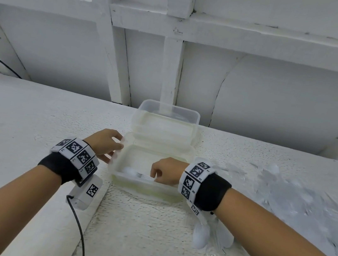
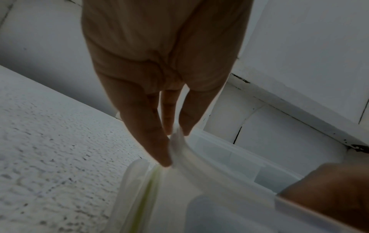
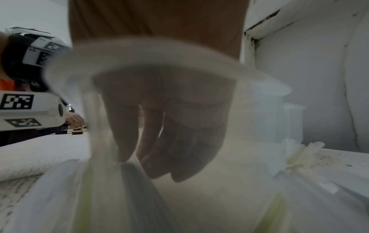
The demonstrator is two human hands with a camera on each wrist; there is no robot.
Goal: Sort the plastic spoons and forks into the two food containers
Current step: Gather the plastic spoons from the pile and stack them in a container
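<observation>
Two clear food containers stand one behind the other at the table's back edge. My left hand (image 1: 119,144) pinches the left rim of the near container (image 1: 146,189); the left wrist view shows its fingertips (image 2: 165,159) on that rim (image 2: 191,157). My right hand (image 1: 154,177) is inside the near container and pinches the handle of a clear plastic fork (image 1: 139,175), whose tines point left next to a spoon bowl (image 1: 129,171). Through the container's wall, the right wrist view shows my right hand (image 3: 129,159) with fingers curled on the fork's handle (image 3: 135,181). The far container (image 1: 166,106) looks empty.
A big heap of clear plastic cutlery (image 1: 297,200) lies on the table at the right. Two white spoons (image 1: 203,234) lie under my right wrist. A white wall with beams rises just behind the containers. A black cable (image 1: 81,235) hangs from my left wrist.
</observation>
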